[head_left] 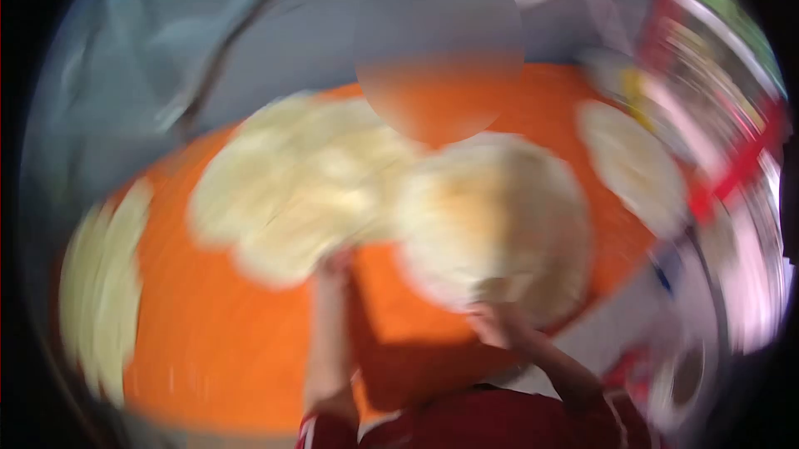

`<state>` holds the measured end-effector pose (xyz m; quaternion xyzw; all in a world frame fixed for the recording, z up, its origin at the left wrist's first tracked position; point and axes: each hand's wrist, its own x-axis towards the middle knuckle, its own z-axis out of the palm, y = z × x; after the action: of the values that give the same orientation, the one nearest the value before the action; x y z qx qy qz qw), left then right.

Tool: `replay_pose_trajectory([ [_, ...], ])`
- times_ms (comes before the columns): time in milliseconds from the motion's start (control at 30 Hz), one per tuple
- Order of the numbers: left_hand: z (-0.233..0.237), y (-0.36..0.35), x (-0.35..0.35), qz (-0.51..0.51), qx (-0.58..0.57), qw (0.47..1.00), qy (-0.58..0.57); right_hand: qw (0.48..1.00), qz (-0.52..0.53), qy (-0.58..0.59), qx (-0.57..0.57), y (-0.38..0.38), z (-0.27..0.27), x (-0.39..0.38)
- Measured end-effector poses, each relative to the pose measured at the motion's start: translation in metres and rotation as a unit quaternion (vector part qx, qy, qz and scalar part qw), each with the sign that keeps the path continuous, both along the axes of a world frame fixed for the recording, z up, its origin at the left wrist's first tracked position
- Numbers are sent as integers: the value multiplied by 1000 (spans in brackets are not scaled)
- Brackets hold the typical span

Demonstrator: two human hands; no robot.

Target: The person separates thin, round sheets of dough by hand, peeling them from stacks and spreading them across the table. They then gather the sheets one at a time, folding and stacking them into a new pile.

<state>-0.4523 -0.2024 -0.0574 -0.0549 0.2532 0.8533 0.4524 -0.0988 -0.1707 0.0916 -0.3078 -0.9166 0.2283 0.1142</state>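
Blur smears the whole head view. My left hand [335,262] reaches to the near edge of a spread of overlapping pale, thin round flatbreads [291,183], its fingers too smeared to make out. To the right lies a round stack of flatbreads [454,208], browner in the middle and partly shaded. At its near edge my right hand [493,322] has its fingers curled closed on the rim of a flatbread. Both groups rest on an orange cloth [225,324].
More flatbreads [104,299] overlap in a row along the cloth's left edge. A single flatbread [632,166] lies at the far right. Beyond it are a red strap-like thing [736,170] and blurred pale items. Grey ground [333,24] stretches behind the cloth.
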Motion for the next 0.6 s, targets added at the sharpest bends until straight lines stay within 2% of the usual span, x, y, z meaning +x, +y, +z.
replay_pose_trajectory([
  [33, 52, -4, 25, 86, -76, 992, 57, 998, 28, 47, 18, -5, 15, -14],
  [67, 21, 3, 19, 135, 25, 982, 133, 989, 91, 115, 17, -3, 8, -23],
  [100, 20, 3, 7, 120, -9, 966, 228, 987, 118, 99, -36, -3, 2, -30],
  [133, 37, 12, 0, 165, -75, 980, 77, 983, 124, 105, -83, -1, -13, -34],
  [167, 53, 17, -8, 216, -135, 966, 46, 980, 113, 106, -125, 7, -28, -34],
  [200, 91, -3, -4, 201, -119, 972, 27, 972, 196, 123, -33, 23, -49, -35],
  [233, 96, -15, -5, 187, -139, 971, 52, 951, 264, 151, 58, 37, -66, -39],
  [300, 104, -49, 1, 202, -137, 966, 80, 959, 194, 86, -190, 52, -65, -48],
  [333, 117, -78, 14, 181, -188, 955, 143, 949, 231, 76, -201, 58, -59, -59],
  [367, 123, -128, 33, 158, -243, 936, 201, 953, 229, 101, -171, 48, -56, -71],
  [433, 123, -185, 77, 140, -287, 924, 208, 943, 263, 119, -164, 37, -33, -97],
  [500, 112, -227, 114, 96, -341, 911, 210, 949, 258, 146, -106, 5, -6, -130],
  [567, 121, -242, 150, 158, -327, 920, 148, 927, 346, 125, -79, -26, 14, -155],
  [600, 105, -259, 140, 172, -345, 914, 127, 899, 418, 87, -95, -63, -8, -189],
])
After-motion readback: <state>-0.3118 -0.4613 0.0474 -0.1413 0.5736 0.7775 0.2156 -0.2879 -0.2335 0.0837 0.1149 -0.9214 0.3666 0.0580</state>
